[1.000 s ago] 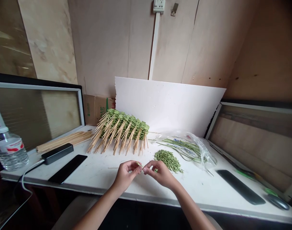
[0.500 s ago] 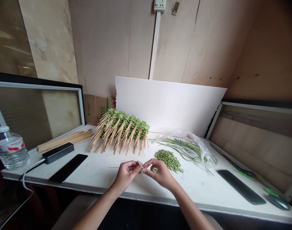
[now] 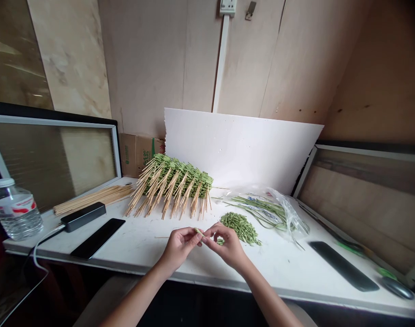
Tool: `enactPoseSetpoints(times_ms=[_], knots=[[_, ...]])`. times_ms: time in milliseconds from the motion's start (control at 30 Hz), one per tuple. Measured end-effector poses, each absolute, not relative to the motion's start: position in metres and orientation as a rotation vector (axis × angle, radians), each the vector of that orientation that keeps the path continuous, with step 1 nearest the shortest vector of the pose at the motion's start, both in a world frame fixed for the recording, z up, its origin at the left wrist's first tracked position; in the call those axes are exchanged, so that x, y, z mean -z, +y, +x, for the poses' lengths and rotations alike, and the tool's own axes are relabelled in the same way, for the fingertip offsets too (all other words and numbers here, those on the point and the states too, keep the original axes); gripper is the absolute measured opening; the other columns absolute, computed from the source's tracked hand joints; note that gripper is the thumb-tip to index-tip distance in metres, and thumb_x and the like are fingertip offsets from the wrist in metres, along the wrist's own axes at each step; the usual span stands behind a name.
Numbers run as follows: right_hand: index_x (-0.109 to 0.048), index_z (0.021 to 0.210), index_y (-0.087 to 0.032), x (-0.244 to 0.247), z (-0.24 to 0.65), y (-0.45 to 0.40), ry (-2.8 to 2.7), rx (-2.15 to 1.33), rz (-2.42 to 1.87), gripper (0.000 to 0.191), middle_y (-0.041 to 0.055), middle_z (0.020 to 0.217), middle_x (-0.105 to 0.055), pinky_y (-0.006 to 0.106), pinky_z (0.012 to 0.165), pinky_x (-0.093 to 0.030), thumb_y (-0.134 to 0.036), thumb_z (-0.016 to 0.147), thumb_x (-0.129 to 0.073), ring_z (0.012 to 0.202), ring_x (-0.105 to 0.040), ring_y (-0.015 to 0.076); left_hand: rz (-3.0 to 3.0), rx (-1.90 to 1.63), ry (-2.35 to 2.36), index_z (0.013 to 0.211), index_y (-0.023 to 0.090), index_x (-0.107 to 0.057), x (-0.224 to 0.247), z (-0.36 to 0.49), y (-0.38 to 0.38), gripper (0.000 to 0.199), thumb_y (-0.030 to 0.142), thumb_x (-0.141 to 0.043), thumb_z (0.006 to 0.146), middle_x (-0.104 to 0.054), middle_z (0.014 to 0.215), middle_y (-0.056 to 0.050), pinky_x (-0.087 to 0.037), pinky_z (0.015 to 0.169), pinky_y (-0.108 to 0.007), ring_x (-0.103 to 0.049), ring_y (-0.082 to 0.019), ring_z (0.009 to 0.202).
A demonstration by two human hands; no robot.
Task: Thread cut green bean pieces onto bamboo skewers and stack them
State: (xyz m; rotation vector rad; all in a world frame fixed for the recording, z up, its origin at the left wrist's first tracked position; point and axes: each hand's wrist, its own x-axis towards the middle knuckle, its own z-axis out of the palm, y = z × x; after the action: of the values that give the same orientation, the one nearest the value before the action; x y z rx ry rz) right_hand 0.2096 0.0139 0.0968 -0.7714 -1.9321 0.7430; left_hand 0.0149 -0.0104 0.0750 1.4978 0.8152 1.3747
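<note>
Above the front of the table, my left hand [image 3: 180,247] and my right hand [image 3: 225,245] meet, thumbs and forefingers pinched on a short cut piece of green stalk [image 3: 199,232], which looks like garlic scape. A thin wooden skewer [image 3: 161,237] juts out to the left from behind my left hand; whether the hand holds it I cannot tell. Just beyond my right hand lies a heap of cut green stalk pieces [image 3: 240,227]. Farther back is a stack of skewers threaded with green pieces [image 3: 180,175], their bare ends pointing toward me.
Loose bare skewers [image 3: 95,199] lie at left, near a black box [image 3: 83,217], a phone [image 3: 98,238] and a water bottle [image 3: 15,211]. A plastic bag [image 3: 285,206] with long green stalks [image 3: 262,208] lies right. Farther right are a dark flat slab [image 3: 343,265] and a mouse [image 3: 397,287].
The green piece between my fingertips has turned slightly and lies more slanted along them. Both hands stay in nearly the same place.
</note>
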Motion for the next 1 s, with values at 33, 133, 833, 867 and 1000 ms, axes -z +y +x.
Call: enactPoseSetpoints(times_ms=[33, 133, 833, 867, 1000], knots=[[-0.078, 0.088, -0.024, -0.096, 0.209, 0.014, -1.923, -0.744, -0.766, 0.027, 0.0062, 0.084, -0.076, 0.031, 0.065, -0.050, -0.051, 0.090, -0.073, 0.082, -0.067, 0.0216, 1.498, -1.376, 0.802, 0.093, 0.013, -0.078, -0.076, 0.015, -0.011, 0.037, 0.050, -0.071, 0.091, -0.074, 0.091, -0.010, -0.055, 0.083, -0.034, -0.066, -0.021, 0.082], [-0.078, 0.088, -0.024, -0.094, 0.209, 0.015, -1.904, -0.748, -0.755, 0.024, 0.0061, 0.084, -0.075, 0.030, 0.065, -0.049, -0.048, 0.089, -0.075, 0.082, -0.067, 0.0216, 1.498, -1.386, 0.783, 0.093, 0.014, -0.079, -0.077, 0.014, -0.011, 0.034, 0.047, -0.070, 0.093, -0.073, 0.089, -0.009, -0.053, 0.081, -0.031, -0.063, -0.019, 0.080], [-0.079, 0.090, -0.023, -0.083, 0.201, 0.018, -1.644, -1.394, -0.535, 0.025, 0.0035, 0.081, -0.074, 0.034, 0.081, -0.052, -0.047, 0.085, -0.080, 0.081, -0.067, 0.0213, 0.953, -1.352, 0.510, 0.074, 0.012, -0.073, -0.068, 0.024, -0.014, 0.033, 0.042, -0.082, 0.085, -0.050, 0.066, 0.001, -0.036, 0.070, -0.025, -0.038, -0.010, 0.064], [-0.079, 0.089, -0.023, -0.083, 0.201, 0.018, -1.630, -1.406, -0.531, 0.024, 0.0029, 0.080, -0.073, 0.034, 0.081, -0.051, -0.046, 0.085, -0.080, 0.081, -0.066, 0.0208, 0.919, -1.346, 0.475, 0.071, 0.012, -0.072, -0.066, 0.025, -0.013, 0.033, 0.040, -0.082, 0.086, -0.051, 0.067, 0.001, -0.036, 0.069, -0.025, -0.037, -0.009, 0.064], [-0.079, 0.085, -0.022, -0.078, 0.196, 0.017, -1.557, -1.455, -0.532, 0.019, 0.0020, 0.078, -0.072, 0.032, 0.079, -0.049, -0.041, 0.087, -0.079, 0.077, -0.063, 0.0185, 0.780, -1.326, 0.361, 0.070, 0.010, -0.072, -0.060, 0.029, -0.011, 0.029, 0.031, -0.084, 0.085, -0.056, 0.079, -0.002, -0.033, 0.064, -0.022, -0.038, -0.007, 0.065]])
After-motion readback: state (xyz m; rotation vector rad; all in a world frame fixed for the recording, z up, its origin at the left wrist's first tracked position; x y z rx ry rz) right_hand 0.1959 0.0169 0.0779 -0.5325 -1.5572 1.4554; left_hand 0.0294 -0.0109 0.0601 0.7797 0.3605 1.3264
